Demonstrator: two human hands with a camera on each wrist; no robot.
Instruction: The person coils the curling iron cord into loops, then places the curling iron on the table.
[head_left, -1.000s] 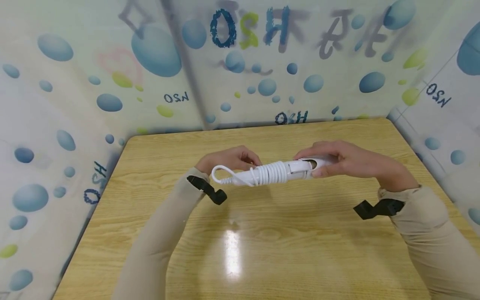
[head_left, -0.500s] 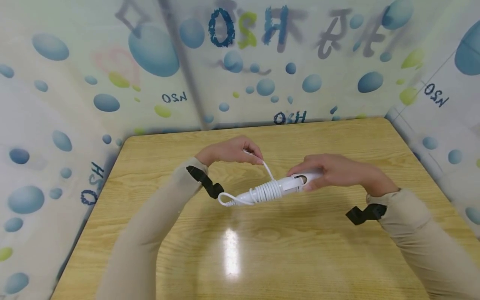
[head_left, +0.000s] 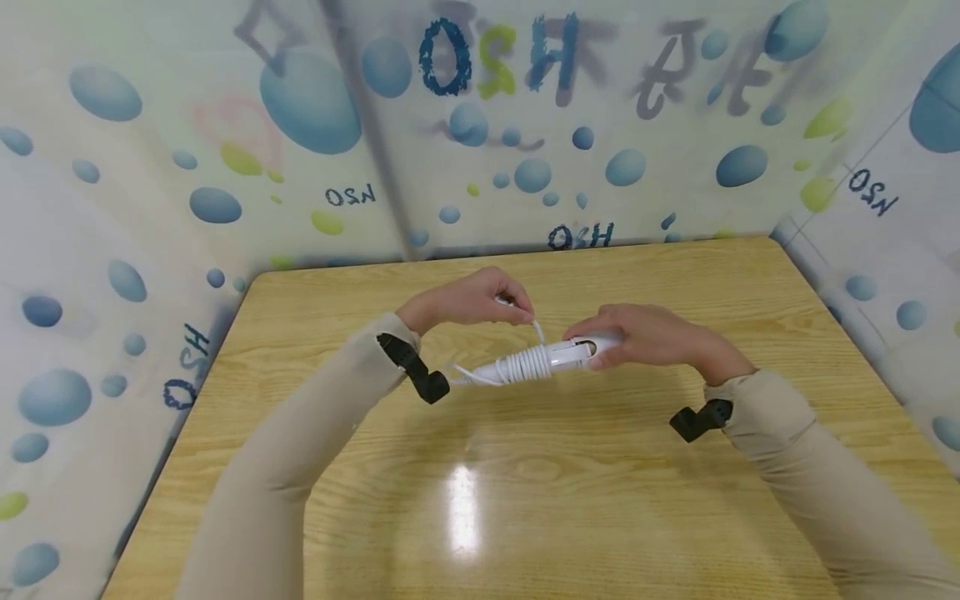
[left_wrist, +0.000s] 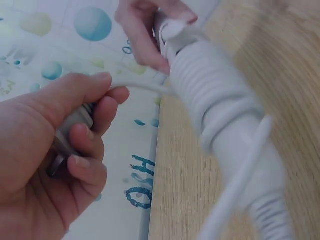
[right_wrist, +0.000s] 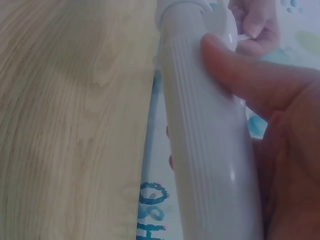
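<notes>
A white hair straightener (head_left: 566, 357) is held above the table, its white power cord (head_left: 525, 365) wound in several turns around one end. My right hand (head_left: 648, 333) grips its other end; in the right wrist view the thumb lies along the ribbed white body (right_wrist: 210, 135). My left hand (head_left: 480, 298) pinches the cord's free stretch (left_wrist: 145, 87) between thumb and forefinger. Within its curled fingers in the left wrist view sits a plug (left_wrist: 75, 130), partly hidden. That stretch of cord runs from the fingertips to the coils. A loop of cord (left_wrist: 240, 180) stands out near the cord's strain relief.
The wood-grain table (head_left: 525, 500) lies beneath both hands. Behind and beside it rise walls covered with a bubble-printed sheet (head_left: 532, 175). Black wrist straps (head_left: 412, 367) sit over beige sleeves (head_left: 300, 450).
My left hand has risen from behind the straightener, drawing a stretch of cord out from the coils. My right hand has shifted left with the straightener, which tilted, then levelled somewhat.
</notes>
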